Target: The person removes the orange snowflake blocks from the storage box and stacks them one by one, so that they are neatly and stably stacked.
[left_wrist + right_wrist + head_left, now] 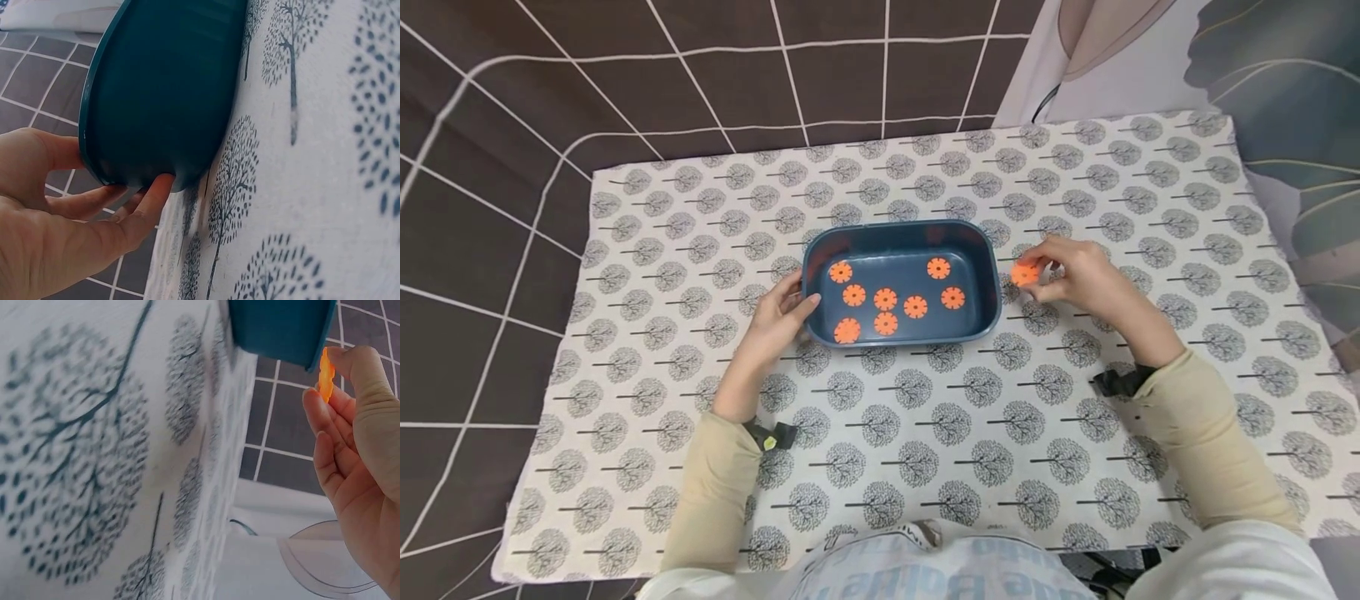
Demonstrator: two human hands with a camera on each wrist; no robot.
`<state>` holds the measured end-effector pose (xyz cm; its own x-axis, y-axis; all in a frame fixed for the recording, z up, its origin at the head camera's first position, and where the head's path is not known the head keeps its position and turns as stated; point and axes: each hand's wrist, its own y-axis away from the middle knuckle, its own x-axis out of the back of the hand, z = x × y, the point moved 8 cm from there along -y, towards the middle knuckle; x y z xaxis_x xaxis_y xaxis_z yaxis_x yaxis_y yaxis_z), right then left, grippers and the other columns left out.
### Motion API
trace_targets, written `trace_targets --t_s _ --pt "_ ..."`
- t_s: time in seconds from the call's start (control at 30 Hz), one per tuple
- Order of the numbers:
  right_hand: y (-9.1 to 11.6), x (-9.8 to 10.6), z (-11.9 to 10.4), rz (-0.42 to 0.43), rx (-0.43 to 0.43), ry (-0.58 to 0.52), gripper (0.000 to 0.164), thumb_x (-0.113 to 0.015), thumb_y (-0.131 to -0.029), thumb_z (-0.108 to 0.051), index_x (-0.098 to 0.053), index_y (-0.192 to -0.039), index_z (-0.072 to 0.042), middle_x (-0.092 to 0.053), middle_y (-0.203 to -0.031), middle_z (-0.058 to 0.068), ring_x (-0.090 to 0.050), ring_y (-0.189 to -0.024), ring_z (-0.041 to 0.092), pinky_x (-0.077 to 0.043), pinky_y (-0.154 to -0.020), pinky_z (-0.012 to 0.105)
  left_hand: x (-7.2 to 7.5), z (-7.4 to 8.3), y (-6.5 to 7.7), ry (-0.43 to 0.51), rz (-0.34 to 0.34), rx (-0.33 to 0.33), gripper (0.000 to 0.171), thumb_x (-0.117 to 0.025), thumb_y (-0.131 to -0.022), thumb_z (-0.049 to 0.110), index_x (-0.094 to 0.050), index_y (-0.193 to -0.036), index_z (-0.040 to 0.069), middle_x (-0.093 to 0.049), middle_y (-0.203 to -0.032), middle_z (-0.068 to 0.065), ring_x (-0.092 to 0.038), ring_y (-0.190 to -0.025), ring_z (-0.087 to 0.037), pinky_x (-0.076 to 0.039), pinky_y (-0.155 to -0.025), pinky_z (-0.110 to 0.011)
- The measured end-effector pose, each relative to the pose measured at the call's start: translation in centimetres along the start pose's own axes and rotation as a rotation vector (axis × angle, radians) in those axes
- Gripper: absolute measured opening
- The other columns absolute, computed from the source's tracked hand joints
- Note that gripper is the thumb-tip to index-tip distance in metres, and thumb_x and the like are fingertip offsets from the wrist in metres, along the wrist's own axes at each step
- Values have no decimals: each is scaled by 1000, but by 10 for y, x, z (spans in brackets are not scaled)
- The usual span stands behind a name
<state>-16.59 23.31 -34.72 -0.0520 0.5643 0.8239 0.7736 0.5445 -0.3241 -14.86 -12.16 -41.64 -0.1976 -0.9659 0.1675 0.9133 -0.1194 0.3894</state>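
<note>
A dark blue rectangular tub (902, 335) stands on the patterned cloth, with several orange notched discs (885, 298) lying flat on its floor. My left hand (778, 317) grips the tub's left end, thumb over the rim and fingers against the outer wall; the left wrist view shows those fingers on the tub wall (162, 81). Just off the tub's right end, my right hand (1071, 271) pinches one more orange notched disc (1024, 273) between thumb and fingers. In the right wrist view this disc (325, 375) appears edge-on, close to the tub's rim.
A white cloth (917, 458) printed with grey trees covers the table. Behind and to the left hangs a dark curtain (715, 92) with a white grid. Pale fabric (1037, 83) hangs at the back right, with a thin dark cable (1045, 102) by it.
</note>
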Motion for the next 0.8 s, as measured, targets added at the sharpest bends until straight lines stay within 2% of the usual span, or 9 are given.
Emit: trace_targets --t_s 0.1,0.2,0.37,0.6,0.7,0.8 --pt "2 -2 4 -26 -14 5 45 -85 -55 -3 -66 -96 2 -66 -83 9 -61 -71 18 -52 -64 21 0 1 0 7 6 -2 59 -54 -94 14 -29 -147 15 -40 -142 -12 -44 -126 -24 -50 -93 -34" --pt "4 -5 8 -61 -51 20 47 -85 -56 -7 -65 -97 4 -66 -85 11 -62 -73 20 -54 -66 27 -1 1 0 14 8 -2 59 -54 -94 13 -28 -147 14 -40 -141 -12 -43 -127 -24 -47 -98 -34" --pt "7 -15 15 -146 -143 22 44 -83 -62 -6 -63 -99 5 -65 -88 14 -62 -76 23 -56 -68 39 1 -2 1 13 8 10 60 -54 -94 13 -27 -147 12 -38 -142 -13 -39 -130 -24 -42 -103 -35" --pt "12 -34 25 -246 -288 7 43 -80 -70 -13 -60 -103 6 -63 -93 15 -61 -84 27 -55 -77 42 5 -4 2 1 19 21 60 -54 -94 13 -26 -147 10 -37 -142 -14 -37 -132 -24 -39 -106 -35" --pt "15 -38 28 -253 -312 26 41 -79 -73 -15 -60 -103 5 -64 -91 14 -61 -82 26 -55 -75 41 3 -4 1 -2 15 24 60 -54 -94 13 -26 -147 10 -37 -142 -14 -38 -131 -24 -40 -105 -34" --pt "16 -37 27 -222 -286 65 39 -79 -73 -18 -61 -100 4 -64 -87 12 -61 -77 24 -56 -71 39 0 -2 -1 1 11 9 60 -54 -94 13 -27 -147 11 -38 -143 -14 -38 -131 -24 -41 -104 -35"
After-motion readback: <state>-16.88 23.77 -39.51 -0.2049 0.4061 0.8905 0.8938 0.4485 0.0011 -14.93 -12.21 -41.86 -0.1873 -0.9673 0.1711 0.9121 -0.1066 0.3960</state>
